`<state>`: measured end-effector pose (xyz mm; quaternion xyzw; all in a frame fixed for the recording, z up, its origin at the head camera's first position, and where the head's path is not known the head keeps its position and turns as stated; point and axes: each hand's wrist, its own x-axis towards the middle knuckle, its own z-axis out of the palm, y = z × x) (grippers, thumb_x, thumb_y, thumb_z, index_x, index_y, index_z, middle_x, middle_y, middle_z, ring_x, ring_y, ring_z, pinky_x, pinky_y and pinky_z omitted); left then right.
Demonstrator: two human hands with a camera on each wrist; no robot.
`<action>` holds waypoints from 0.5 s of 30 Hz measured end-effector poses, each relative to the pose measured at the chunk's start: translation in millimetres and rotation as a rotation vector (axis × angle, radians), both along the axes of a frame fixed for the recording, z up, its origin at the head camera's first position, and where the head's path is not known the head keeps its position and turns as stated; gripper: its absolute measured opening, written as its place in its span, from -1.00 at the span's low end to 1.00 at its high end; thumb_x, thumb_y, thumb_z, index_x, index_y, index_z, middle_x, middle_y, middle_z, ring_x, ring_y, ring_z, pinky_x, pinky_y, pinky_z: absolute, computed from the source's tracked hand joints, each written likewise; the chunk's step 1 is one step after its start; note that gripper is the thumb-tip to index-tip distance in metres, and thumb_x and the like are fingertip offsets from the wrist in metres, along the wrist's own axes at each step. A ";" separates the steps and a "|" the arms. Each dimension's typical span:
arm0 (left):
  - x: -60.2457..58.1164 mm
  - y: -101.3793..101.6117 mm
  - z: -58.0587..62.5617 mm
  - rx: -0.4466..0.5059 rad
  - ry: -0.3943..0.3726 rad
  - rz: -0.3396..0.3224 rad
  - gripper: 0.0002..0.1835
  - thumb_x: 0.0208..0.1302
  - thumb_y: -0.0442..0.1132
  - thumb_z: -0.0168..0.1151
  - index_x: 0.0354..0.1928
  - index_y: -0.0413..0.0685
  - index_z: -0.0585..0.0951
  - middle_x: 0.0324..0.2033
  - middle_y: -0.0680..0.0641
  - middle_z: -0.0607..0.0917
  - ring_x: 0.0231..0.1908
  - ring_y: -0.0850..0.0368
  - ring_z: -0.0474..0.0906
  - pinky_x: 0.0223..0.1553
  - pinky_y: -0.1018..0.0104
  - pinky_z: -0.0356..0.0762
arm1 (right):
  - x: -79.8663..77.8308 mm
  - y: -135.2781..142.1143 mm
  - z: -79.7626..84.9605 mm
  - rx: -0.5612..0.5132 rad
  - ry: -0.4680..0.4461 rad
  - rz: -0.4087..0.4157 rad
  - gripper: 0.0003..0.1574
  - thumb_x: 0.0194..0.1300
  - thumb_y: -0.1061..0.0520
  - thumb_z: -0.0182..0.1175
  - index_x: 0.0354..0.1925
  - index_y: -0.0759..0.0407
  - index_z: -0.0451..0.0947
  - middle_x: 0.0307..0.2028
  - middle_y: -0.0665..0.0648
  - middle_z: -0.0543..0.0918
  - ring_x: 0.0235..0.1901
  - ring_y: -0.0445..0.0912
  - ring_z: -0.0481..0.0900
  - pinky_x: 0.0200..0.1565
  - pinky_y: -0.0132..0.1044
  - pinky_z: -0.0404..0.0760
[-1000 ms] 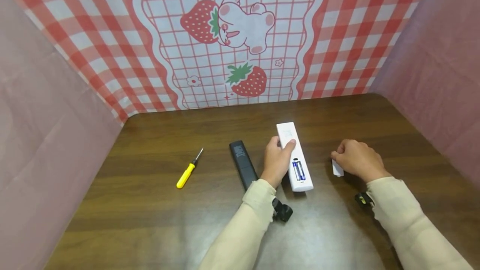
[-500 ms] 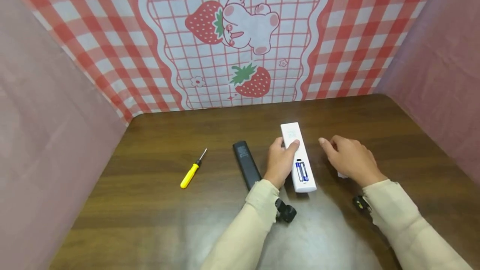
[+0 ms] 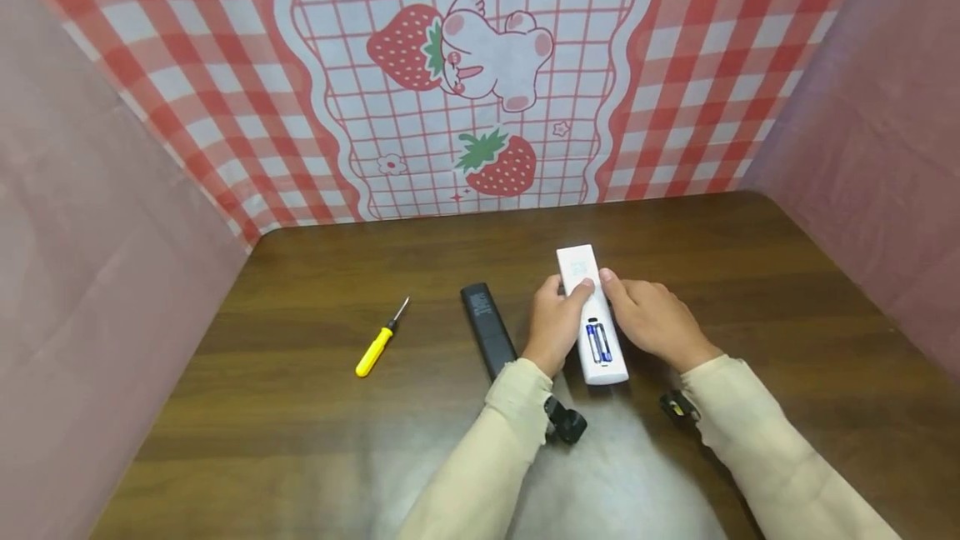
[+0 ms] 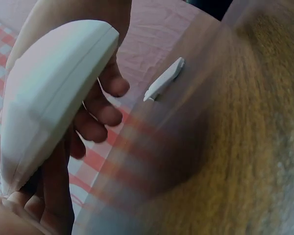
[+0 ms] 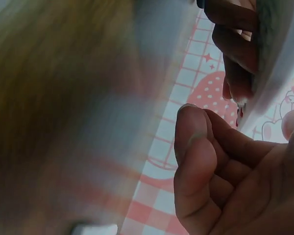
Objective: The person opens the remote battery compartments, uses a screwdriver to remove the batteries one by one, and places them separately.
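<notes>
A white remote control (image 3: 597, 305) is in my left hand (image 3: 553, 325), thumb across its back and fingers underneath. Two blue-and-silver batteries (image 3: 598, 343) lie side by side in its uncovered compartment. My right hand (image 3: 658, 323) is at the remote's right side, thumb by its edge. In the right wrist view its fingers (image 5: 196, 171) bend loosely, with nothing between them; whether the thumb touches the remote I cannot tell. The white battery cover (image 4: 164, 81) lies on the table in the left wrist view; in the head view the right hand hides it.
A black remote control (image 3: 487, 327) lies left of my left hand, partly covered by the wrist. Farther left is a screwdriver (image 3: 378, 343) with a yellow handle. Behind the wooden table (image 3: 300, 440) hangs a red-and-white checked cloth (image 3: 697, 107); pink cloths hang at both sides.
My right hand has let go of the battery cover, lifted from it and moved left to the white remote's side. My left hand keeps its hold on the remote.
</notes>
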<state>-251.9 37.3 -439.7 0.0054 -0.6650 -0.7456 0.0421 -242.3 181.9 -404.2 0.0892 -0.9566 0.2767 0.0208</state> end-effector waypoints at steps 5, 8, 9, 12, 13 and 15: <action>-1.5 -1.3 0.7 0.006 -0.008 -0.013 -0.72 0.38 -0.13 0.23 -0.07 -0.20 0.65 -0.46 0.00 0.67 -0.48 0.20 0.58 -0.35 0.31 0.55 | -6.3 -4.7 -2.3 -0.061 -0.016 0.000 -0.07 0.56 -0.39 -0.40 -0.26 0.24 0.65 -0.37 0.19 0.68 -0.32 0.07 0.60 -0.24 0.06 0.54; -3.4 -2.1 0.3 0.014 -0.002 -0.024 -0.69 0.42 -0.10 0.17 -0.06 -0.22 0.66 -0.45 -0.02 0.67 -0.46 0.20 0.57 -0.34 0.31 0.54 | -9.7 -7.3 -3.0 -0.097 -0.059 0.003 -0.05 0.54 -0.42 -0.41 -0.28 0.24 0.64 -0.42 0.16 0.66 -0.34 0.04 0.60 -0.25 0.00 0.55; -3.8 -2.4 0.2 0.016 -0.001 -0.028 -0.68 0.43 -0.09 0.15 -0.06 -0.22 0.66 -0.45 -0.02 0.67 -0.46 0.21 0.56 -0.35 0.32 0.53 | -10.4 -8.2 -3.0 -0.110 -0.071 0.002 -0.05 0.54 -0.42 -0.41 -0.28 0.24 0.64 -0.42 0.16 0.66 -0.34 0.04 0.60 -0.25 -0.01 0.55; -4.5 -3.1 -0.3 0.027 0.006 -0.035 -0.65 0.45 -0.07 0.11 -0.05 -0.23 0.66 -0.43 -0.04 0.67 -0.45 0.22 0.55 -0.34 0.34 0.53 | -11.8 -11.3 -2.9 -0.161 -0.104 0.001 -0.04 0.54 -0.42 -0.40 -0.27 0.26 0.63 -0.41 0.18 0.65 -0.35 0.04 0.60 -0.26 -0.05 0.55; -4.1 -3.5 -0.7 0.030 0.005 -0.037 -0.65 0.46 -0.07 0.10 -0.05 -0.23 0.66 -0.43 -0.04 0.67 -0.45 0.22 0.55 -0.34 0.34 0.52 | -12.0 -12.1 -3.5 -0.175 -0.107 0.001 -0.04 0.54 -0.42 -0.40 -0.28 0.27 0.63 -0.41 0.19 0.65 -0.36 0.04 0.60 -0.27 -0.06 0.55; -3.1 -4.3 -1.5 0.041 0.000 -0.036 -0.64 0.46 -0.07 0.09 -0.05 -0.24 0.65 -0.42 -0.05 0.67 -0.45 0.22 0.55 -0.34 0.34 0.52 | -12.2 -13.6 -5.5 -0.196 -0.120 0.001 -0.05 0.54 -0.43 -0.38 -0.27 0.26 0.63 -0.41 0.18 0.65 -0.36 0.03 0.60 -0.27 -0.09 0.55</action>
